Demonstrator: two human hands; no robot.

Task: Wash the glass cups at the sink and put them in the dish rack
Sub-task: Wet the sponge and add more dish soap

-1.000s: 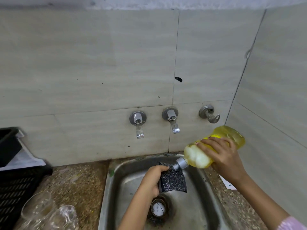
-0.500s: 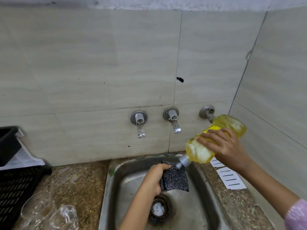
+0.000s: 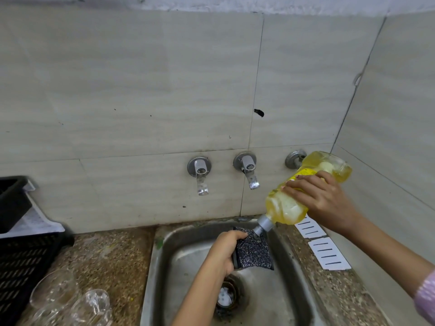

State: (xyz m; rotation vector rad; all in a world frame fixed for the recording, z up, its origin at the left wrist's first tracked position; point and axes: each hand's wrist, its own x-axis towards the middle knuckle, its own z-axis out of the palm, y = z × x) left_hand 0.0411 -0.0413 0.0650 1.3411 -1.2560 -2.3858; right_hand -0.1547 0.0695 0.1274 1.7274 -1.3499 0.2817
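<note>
Over the last second the right hand (image 3: 324,201) has tipped the bottle (image 3: 289,205) steeper. Its base now rises in front of the 3rd tap fitting (image 3: 293,159), while the nozzle (image 3: 262,225) stays on the top edge of the sponge (image 3: 255,252). The right hand is wrapped round the bottle. The left hand (image 3: 226,250) clasps the sponge by its left side, above the sink (image 3: 150,278). I judge the sponge is being soaped and washing has not begun.

The cups (image 3: 54,295), at least 2, wait on the counter (image 3: 106,255) at lower left, just beside the rack (image 3: 23,267).

The bottle's base is close to the fitting and the corner wall, so there is little room behind it. The basin below is open. The cups lie near the counter's front edge.
</note>
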